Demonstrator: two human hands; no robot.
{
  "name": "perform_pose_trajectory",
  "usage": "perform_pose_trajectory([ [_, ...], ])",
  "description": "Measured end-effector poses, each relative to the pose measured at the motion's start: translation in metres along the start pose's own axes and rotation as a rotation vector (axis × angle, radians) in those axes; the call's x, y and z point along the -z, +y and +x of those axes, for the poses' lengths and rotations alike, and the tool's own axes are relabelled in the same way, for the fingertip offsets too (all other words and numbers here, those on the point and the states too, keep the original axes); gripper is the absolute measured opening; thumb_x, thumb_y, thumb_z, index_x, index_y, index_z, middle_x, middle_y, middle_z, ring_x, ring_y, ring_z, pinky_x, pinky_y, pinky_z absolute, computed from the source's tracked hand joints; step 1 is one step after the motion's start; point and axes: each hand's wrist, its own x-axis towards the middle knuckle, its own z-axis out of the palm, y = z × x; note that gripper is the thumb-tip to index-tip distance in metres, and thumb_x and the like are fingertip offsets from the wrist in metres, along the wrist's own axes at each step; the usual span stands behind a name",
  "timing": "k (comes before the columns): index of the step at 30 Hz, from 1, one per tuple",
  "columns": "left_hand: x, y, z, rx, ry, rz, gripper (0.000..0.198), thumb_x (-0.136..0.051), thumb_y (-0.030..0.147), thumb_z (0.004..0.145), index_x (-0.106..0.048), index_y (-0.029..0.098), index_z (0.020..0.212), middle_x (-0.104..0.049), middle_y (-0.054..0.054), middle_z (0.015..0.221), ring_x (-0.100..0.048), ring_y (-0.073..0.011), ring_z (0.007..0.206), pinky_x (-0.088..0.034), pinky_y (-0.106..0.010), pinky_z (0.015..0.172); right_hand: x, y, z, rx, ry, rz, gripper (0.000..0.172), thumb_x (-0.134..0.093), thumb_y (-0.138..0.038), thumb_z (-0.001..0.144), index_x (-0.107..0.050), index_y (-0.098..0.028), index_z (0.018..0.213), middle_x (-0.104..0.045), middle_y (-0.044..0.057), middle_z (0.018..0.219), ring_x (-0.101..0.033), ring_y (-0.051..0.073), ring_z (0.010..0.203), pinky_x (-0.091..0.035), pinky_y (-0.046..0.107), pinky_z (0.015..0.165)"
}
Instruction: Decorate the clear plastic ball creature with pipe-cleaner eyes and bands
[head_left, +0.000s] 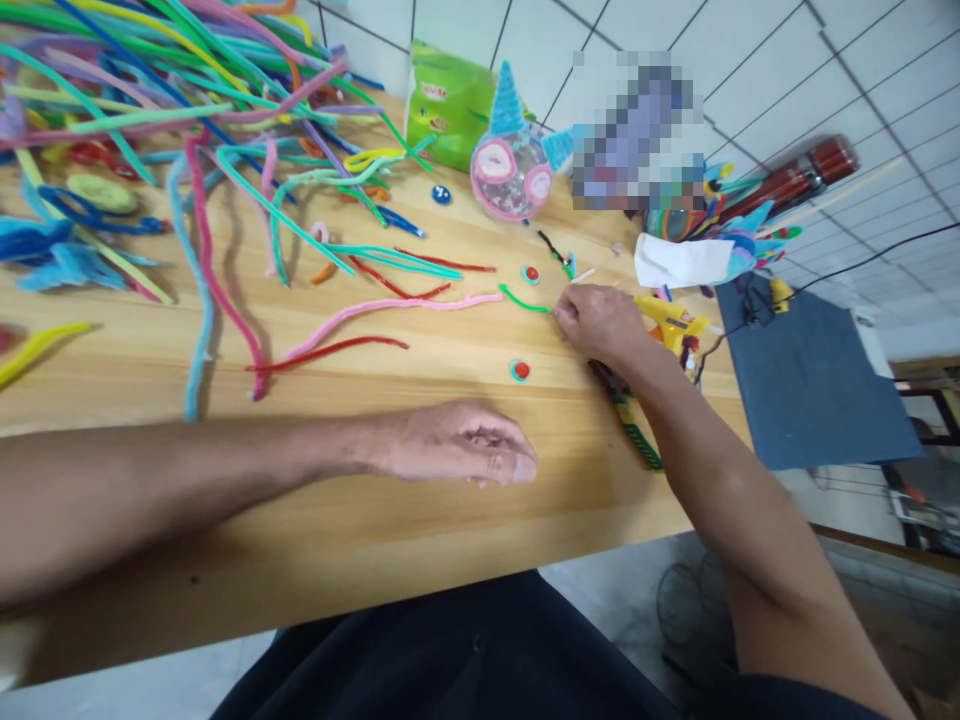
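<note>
The right hand (600, 322) is curled over the tabletop (450, 530), with a short green pipe cleaner (523, 300) running to its fingertips; from here I can't tell whether they pinch it. A yellow glue gun (679, 318) lies just right of that hand, pliers (637, 432) below it. The left hand (461, 442) is loosely curled, its grip unclear, 2 red discs (520, 371) beyond it.

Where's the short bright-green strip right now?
Just right of centre in the head view, the short bright-green strip is between the long pink strip and the right hand.
</note>
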Motion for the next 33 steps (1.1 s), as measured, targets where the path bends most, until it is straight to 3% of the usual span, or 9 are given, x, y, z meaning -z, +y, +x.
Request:
perform_pose_trajectory([
  [8, -0.001, 0.004, -0.001, -0.006, 0.005, 0.022, 0.051, -0.073, 0.06, 0.095, -0.075, 0.016, 0.12, -0.073, -0.006, 0.101, -0.064, -0.0154, 0.087, -0.053, -0.031, 0.083, 0.001, 0.011, -0.011, 0.125, -0.002, 0.135, 0.02, -0.058, -0.025, 0.098, -0.077, -0.021, 0.096, -0.083, 0.012, 0.101, -0.072, 0.029, 0.093, -0.048, 0.037, 0.081],
  [16, 0.0, 0.003, 0.0, -0.015, 0.008, 0.04, 0.058, -0.072, 0.068, 0.092, -0.075, 0.016, 0.119, -0.074, -0.006, 0.1, -0.063, -0.0163, 0.088, -0.051, -0.03, 0.081, 0.002, 0.0, -0.005, 0.063, -0.021, -0.019, 0.027, -0.051, -0.023, 0.1, -0.077, -0.018, 0.099, -0.083, 0.018, 0.107, -0.073, 0.033, 0.095, -0.045, 0.039, 0.077],
  [25, -0.002, 0.006, -0.001, 0.023, 0.011, 0.041, 0.058, -0.069, 0.066, 0.092, -0.073, 0.015, 0.12, -0.07, -0.005, 0.096, -0.062, -0.0158, 0.084, -0.051, -0.032, 0.082, -0.002, 0.009, -0.007, 0.063, 0.01, 0.144, 0.018, -0.06, -0.028, 0.096, -0.076, -0.021, 0.092, -0.084, 0.011, 0.097, -0.072, 0.028, 0.088, -0.047, 0.035, 0.078],
  [33, -0.002, 0.006, -0.001, 0.05, 0.013, 0.031, 0.057, -0.071, 0.067, 0.092, -0.073, 0.016, 0.119, -0.07, -0.005, 0.096, -0.061, -0.0156, 0.084, -0.05, -0.032, 0.081, -0.006, 0.008, -0.005, 0.062, 0.048, 0.069, 0.023, -0.053, -0.021, 0.094, -0.076, -0.02, 0.094, -0.083, 0.016, 0.1, -0.071, 0.031, 0.088, -0.047, 0.038, 0.077],
])
